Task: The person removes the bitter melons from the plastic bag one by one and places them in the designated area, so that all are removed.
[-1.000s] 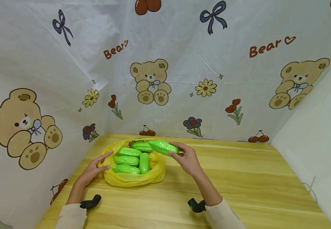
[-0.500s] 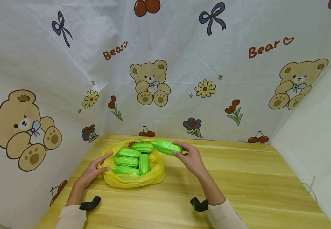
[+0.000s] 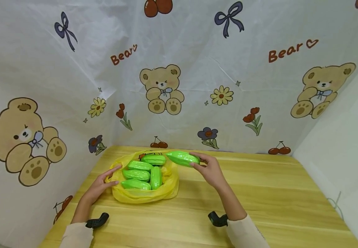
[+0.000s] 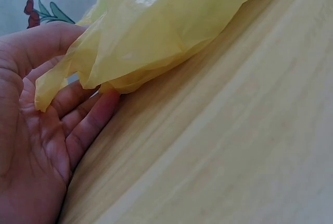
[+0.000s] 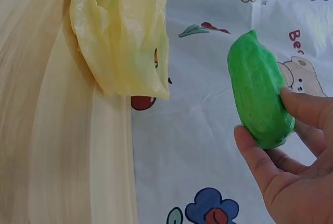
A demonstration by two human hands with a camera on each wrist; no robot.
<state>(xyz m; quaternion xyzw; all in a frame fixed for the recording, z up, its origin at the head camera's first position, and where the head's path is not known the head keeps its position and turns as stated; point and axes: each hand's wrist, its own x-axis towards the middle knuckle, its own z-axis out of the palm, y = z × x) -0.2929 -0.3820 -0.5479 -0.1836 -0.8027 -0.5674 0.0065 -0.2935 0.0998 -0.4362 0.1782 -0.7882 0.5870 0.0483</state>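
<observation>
A green bitter melon (image 3: 183, 158) is held by its blunt end between the thumb and fingers of my right hand (image 3: 208, 168), its tapered tip pointing left. It hangs just past the right rim of a yellow plastic bag (image 3: 169, 193). Inside the bag lie several more bitter melons (image 3: 137, 175), next to some crumpled yellow plastic. At the left rim, my left hand (image 3: 99, 184) holds the bag's edge, thumb and index finger spread. The left wrist view has a loose flap of the bag (image 4: 145, 41) between thumb and fingers. In the right wrist view the held bitter melon (image 5: 260, 91) stands nearly upright.
The bag stands on the left part of a wooden table (image 3: 259, 199). A white sheet (image 3: 194, 113) with printed bears and flowers hangs behind and to the left. A pale wall (image 3: 346, 148) borders the right side, with a thin cord (image 3: 337, 206) by the table's edge.
My right hand has moved to the right with the bitter melon, from over the bag's rim to just beyond it. My left hand and the bag stay in place.
</observation>
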